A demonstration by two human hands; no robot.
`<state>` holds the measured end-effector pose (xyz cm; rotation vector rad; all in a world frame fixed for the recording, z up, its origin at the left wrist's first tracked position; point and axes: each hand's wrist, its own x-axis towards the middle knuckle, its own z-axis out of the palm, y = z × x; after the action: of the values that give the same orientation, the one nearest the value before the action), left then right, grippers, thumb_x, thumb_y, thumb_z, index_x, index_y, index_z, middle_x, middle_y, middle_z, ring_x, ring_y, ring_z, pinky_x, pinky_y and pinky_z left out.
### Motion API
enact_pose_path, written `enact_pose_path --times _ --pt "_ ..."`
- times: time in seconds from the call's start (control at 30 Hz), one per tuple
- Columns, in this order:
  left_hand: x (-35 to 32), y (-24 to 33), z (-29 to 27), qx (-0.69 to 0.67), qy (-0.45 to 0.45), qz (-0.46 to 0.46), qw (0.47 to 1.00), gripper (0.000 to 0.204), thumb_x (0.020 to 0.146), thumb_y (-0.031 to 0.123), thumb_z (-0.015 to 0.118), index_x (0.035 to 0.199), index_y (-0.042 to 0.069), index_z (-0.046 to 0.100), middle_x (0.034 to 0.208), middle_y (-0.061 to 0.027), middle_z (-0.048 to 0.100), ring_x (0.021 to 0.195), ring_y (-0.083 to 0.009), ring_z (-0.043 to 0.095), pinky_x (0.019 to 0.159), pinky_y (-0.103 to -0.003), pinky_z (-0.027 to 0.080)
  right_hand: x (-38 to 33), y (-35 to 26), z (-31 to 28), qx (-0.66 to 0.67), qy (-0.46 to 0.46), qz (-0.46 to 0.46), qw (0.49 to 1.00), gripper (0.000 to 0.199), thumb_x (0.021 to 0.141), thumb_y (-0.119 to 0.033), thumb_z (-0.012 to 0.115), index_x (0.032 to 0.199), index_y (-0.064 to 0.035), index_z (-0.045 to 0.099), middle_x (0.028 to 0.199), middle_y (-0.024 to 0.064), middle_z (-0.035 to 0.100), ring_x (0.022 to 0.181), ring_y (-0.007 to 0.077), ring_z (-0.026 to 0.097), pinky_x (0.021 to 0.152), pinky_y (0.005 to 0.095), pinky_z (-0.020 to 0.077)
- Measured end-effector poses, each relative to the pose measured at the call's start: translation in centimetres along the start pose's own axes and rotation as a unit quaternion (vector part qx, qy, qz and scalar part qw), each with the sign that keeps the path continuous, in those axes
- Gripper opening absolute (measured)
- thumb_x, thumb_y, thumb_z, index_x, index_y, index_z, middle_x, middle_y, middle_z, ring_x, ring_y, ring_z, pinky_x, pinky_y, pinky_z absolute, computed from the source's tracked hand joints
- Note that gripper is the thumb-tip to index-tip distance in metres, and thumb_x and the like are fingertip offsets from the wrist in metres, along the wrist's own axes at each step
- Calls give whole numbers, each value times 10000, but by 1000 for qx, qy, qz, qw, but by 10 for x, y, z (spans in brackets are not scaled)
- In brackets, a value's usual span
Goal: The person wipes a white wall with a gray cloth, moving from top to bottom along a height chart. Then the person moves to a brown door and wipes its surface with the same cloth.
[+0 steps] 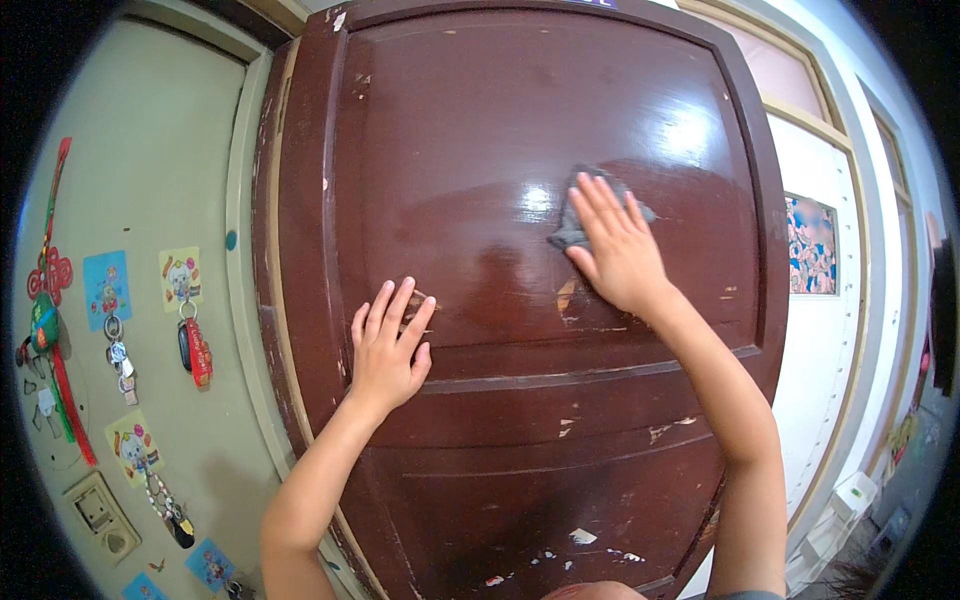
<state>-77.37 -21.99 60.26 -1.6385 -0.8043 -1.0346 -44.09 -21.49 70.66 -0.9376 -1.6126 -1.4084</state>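
A dark red-brown wooden door (460, 130) with recessed panels and chipped paint fills the middle of the view. My right hand (625, 250) presses a crumpled dark grey cloth (571, 232) against the upper panel, right of centre. Its fingers lie together over the cloth, whose edges show at both sides of the hand. Lower and to the left, my left hand (388, 352) rests flat on the same panel with its fingers spread. Nothing is in it.
Left of the door, a pale green wall surface (160, 120) holds hanging keychains (195, 350), a red knotted ornament (50, 275) and a socket plate (103, 517). At right stand a white door (810, 340) with a patterned pane and a white rack (850, 500).
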Motion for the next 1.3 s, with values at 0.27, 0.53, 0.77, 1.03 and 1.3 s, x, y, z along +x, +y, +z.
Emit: enact_pose_path --times 0.27,0.53,0.77,1.03,1.3 --pt "1 3 1 -23 29 4 999 579 817 169 565 1388 163 471 1516 -128 340 1403 -341 291 1106 -533 237 22 -20 16 -13 70 104 992 675 951 -407 483 1457 6 315 1558 173 232 1463 302 169 1170 518 130" --pt "1 0 -1 -62 79 4 995 581 788 174 605 1346 44 507 1453 -126 448 1354 -312 403 1104 -503 298 84 -116 18 27 74 -36 996 657 951 -420 474 1451 -14 343 1549 137 275 1451 279 215 1166 510 151" --pt "1 -3 2 -87 94 7 992 562 780 171 627 1317 35 530 1426 -135 470 1329 -324 426 1092 -481 330 116 -171 28 36 85 -82 992 591 975 -388 424 1453 -47 358 1541 110 302 1444 259 236 1170 501 146" --pt "-24 -22 -2 -62 106 80 989 393 775 118 640 1165 76 619 1255 -108 566 1245 -274 500 1022 -432 391 94 -189 18 98 13 -179 979 548 962 -320 464 1448 -79 382 1553 77 282 1455 241 204 1174 500 143" --pt "-45 -39 -22 -7 14 -115 993 1042 718 357 780 1496 9 182 1566 -231 148 1462 -354 159 1146 -490 188 55 -193 10 127 -36 -232 964 562 958 -345 467 1444 -74 394 1548 76 298 1455 233 203 1182 492 116"
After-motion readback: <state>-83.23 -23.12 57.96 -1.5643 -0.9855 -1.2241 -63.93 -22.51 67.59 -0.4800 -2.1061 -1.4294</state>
